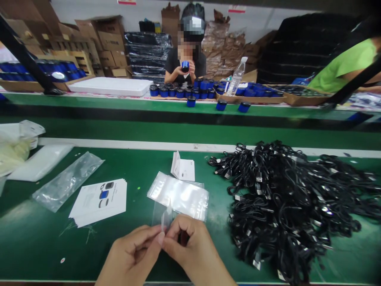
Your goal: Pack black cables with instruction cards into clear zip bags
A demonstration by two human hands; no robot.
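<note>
Near the front edge of the table, my left hand [135,250] and my right hand [193,246] meet fingertip to fingertip. Both are closed in a pinch on a small clear plastic bag [157,212], which stands up between them. Just beyond lies a pile of clear zip bags [184,194]. A folded leaflet [187,170] stands partly open behind that pile. To the left is a stack of printed cards [104,200] with pictures of small devices. A large heap of bundled black cables [276,202] spreads out on the right.
A long clear plastic sleeve [68,180] and white packing material [41,161] lie at left. Beyond the table, a green raised shelf [133,105] carries blue jars [178,93] and a water bottle [237,77]. Across it, a person [171,59] holds one blue jar.
</note>
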